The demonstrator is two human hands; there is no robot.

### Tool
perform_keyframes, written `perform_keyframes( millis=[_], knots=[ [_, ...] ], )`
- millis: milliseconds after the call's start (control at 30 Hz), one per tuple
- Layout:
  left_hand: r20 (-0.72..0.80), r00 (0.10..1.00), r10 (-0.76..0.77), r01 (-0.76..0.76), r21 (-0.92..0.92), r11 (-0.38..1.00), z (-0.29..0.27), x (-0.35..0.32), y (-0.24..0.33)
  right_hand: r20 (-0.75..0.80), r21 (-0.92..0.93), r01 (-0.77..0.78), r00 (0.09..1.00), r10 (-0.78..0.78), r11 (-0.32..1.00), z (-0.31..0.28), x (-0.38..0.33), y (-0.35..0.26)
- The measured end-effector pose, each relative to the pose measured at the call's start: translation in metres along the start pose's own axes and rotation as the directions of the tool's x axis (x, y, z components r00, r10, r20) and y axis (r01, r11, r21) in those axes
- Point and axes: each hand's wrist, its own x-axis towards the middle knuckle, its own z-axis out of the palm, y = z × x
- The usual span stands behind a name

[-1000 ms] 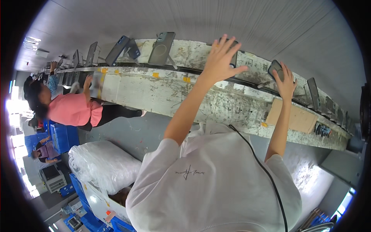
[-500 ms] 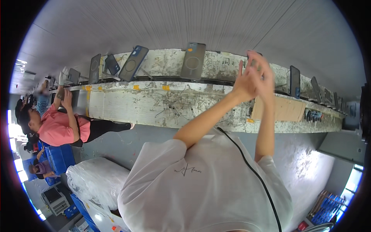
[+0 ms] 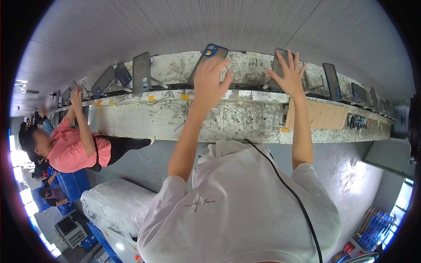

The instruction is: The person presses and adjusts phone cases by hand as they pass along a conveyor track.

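Observation:
A phone case (image 3: 213, 50) with a blue camera surround leans on the line at centre, an orange dot near its top. In front of it is my left hand (image 3: 210, 81), blurred, its thumb apart from the fingers; it hides much of the case. My right hand (image 3: 288, 79) is open with fingers spread wide, over a dark grey phone case (image 3: 276, 69). Whether either hand touches its case I cannot tell. To the left stands a grey translucent case (image 3: 141, 72) with a ring on its back. A dark case with a blue edge (image 3: 332, 82) stands to the right.
More cases (image 3: 358, 92) stand on holders along the worn white bench (image 3: 166, 120). A cardboard sheet (image 3: 318, 115) lies on the bench by my right forearm. At left a co-worker in a pink shirt (image 3: 72, 149) works on the line. A plastic-wrapped bundle (image 3: 116, 204) sits behind.
My hands have parted: the left has swung left to the centre case, the right has spread its fingers over a case. The cases have shifted along the line, and the co-worker's hands have come together.

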Motion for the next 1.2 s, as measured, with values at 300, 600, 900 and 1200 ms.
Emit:
perform_keyframes(
  millis=[300,600,900,1200],
  knots=[
    [0.369,0.929,-0.029,-0.100,0.325,0.940,0.128,0.054,0.018,-0.271,0.381,0.020,0.958,0.091,0.924,-0.060,-0.026,0.013],
    [0.286,0.938,0.194,-0.118,-0.264,0.957,0.140,-0.061,0.067,-0.222,0.482,0.451,0.892,-0.393,0.752,-0.041,0.001,-0.144],
    [-0.273,0.958,-0.092,0.047,-0.165,0.985,0.009,-0.045,0.014,-0.038,-0.019,0.098,0.994,-0.098,0.995,0.007,-0.008,-0.099],
    [0.095,0.992,0.081,-0.114,0.434,0.894,0.092,0.032,-0.031,-0.098,0.283,-0.158,0.976,0.193,0.946,-0.030,-0.039,0.028]
  ],
)
